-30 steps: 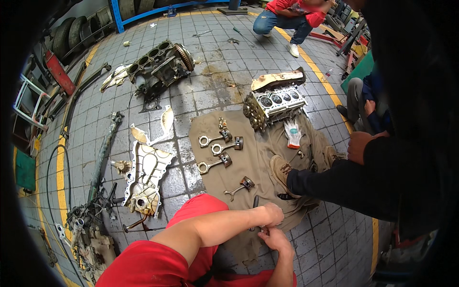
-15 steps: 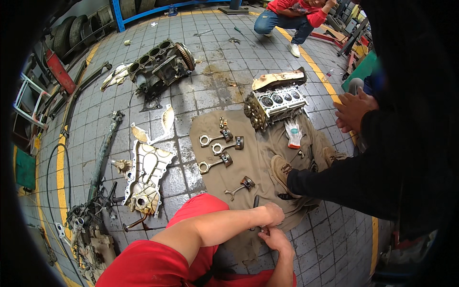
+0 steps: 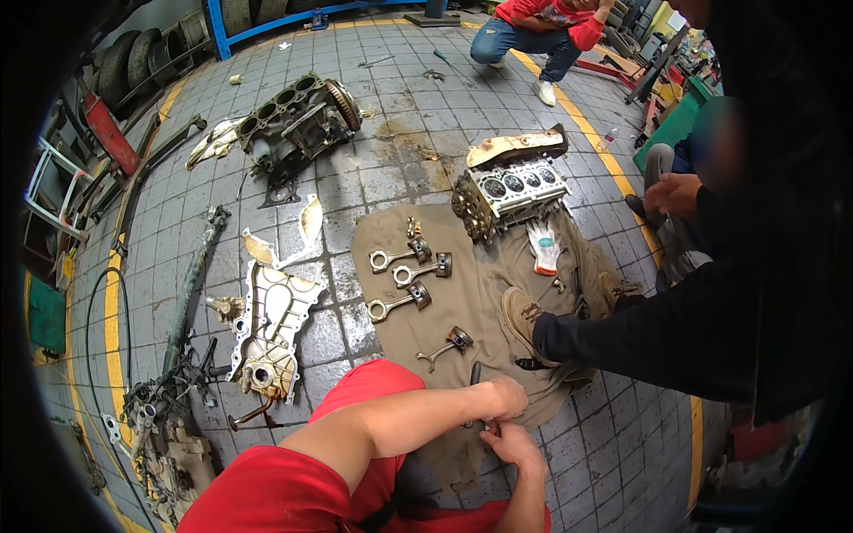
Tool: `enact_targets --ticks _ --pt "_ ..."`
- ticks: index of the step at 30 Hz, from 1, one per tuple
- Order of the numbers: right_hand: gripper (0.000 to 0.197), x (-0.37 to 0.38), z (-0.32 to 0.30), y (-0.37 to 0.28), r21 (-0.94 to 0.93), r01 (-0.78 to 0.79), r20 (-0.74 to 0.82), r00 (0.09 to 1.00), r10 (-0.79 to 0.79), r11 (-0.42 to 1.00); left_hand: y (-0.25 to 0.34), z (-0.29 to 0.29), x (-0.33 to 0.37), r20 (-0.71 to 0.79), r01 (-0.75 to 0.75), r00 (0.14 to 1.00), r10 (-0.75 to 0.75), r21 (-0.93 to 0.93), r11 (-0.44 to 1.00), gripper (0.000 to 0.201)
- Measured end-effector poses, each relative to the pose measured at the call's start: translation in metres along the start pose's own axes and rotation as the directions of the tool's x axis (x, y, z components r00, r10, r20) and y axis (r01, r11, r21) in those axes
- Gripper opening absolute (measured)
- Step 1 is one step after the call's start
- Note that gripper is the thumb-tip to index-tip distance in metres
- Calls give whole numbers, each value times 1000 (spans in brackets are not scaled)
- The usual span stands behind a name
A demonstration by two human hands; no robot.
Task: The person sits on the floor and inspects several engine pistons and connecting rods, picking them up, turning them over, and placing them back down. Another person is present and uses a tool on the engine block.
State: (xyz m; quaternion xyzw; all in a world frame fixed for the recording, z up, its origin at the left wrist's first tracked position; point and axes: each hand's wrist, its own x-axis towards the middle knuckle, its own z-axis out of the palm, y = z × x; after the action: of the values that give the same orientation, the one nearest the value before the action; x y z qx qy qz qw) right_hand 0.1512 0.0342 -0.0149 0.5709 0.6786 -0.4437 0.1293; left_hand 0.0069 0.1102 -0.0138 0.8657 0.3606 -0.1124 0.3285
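Observation:
My left hand (image 3: 506,397) and my right hand (image 3: 513,443) are closed close together over the near part of a brown cloth (image 3: 480,311). Their fingers meet around something small, mostly hidden, that I cannot make out. A dark tool handle (image 3: 475,373) shows beside my left wrist; whether I touch it is unclear. Just beyond lies a piston with its connecting rod (image 3: 447,348), the rod's big end open like a fork. Farther up the cloth, three more pistons lie on their sides, among them the nearest piston (image 3: 400,303), their rods' big ends forming full rings.
An engine block (image 3: 520,191) and a white glove (image 3: 543,249) rest at the cloth's far right. A co-worker's shoe (image 3: 522,322) stands on the cloth. Left are a timing cover (image 3: 277,324) and a darker engine block (image 3: 298,124). Another person (image 3: 542,44) squats at the back.
At the right, the dark-clothed co-worker has shifted, and more of a crouching person behind shows, with hands drawn back. My own hands look the same, held together in place.

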Motion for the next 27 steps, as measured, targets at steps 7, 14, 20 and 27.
enact_targets --ticks 7,14,20,27 --pt "35 -2 -1 -4 0 11 -8 1000 -11 1000 2 -7 -8 7 6 1000 -6 1 1000 34" --pt "35 -3 -1 -2 -29 -8 -12 1000 8 1000 4 -7 -6 18 -1 1000 1 4 1000 34" --pt "34 -7 -5 -9 -27 -7 -9 1000 7 1000 5 -7 -7 9 5 1000 -5 16 1000 35" --pt "33 -2 0 2 6 18 -13 1000 -18 1000 1 5 4 -29 -8 1000 9 22 1000 33"
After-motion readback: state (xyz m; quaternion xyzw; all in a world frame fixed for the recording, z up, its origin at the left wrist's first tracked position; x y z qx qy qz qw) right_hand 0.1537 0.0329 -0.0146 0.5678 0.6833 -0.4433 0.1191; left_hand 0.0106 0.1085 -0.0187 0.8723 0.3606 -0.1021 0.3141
